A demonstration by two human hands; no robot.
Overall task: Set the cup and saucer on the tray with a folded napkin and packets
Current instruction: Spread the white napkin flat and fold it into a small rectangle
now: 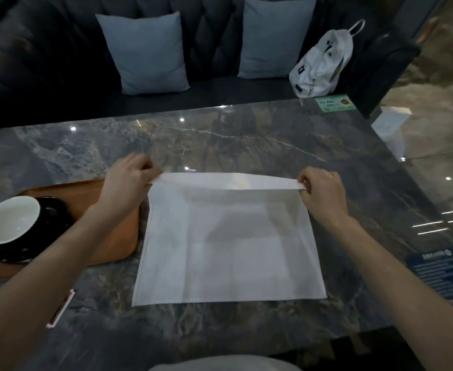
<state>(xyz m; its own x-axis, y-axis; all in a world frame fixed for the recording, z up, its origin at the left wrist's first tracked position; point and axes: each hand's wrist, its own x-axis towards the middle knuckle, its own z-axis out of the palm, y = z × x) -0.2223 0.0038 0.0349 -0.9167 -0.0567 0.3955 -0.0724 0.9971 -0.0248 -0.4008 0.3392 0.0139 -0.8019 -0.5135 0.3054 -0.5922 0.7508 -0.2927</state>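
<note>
Lying flat on the marble table [246, 135], a white cloth napkin [228, 250] is being folded, its far edge being lifted while the near edge is being left on the stone, presumably as an anchor. The far left corner is being pinched by the left hand [129, 175] and the far right corner by the right hand [321, 191], both closed on the fabric, so that the raised edge is being held taut between them; judging from this, the far edge is being readied to be drawn toward the near one for a first fold, with even tension keeping the crease straight.

Just beside the napkin, on its left, a brown tray [113, 236] is being kept clear on its near-right part, likely as room for the folded cloth. A black saucer [57, 218] is already resting on the tray, with a black cup [8, 220], white inside, on it and appearing tilted. A small red-and-white packet [59, 309] is lying on the table near the left forearm, not yet on the tray.
</note>
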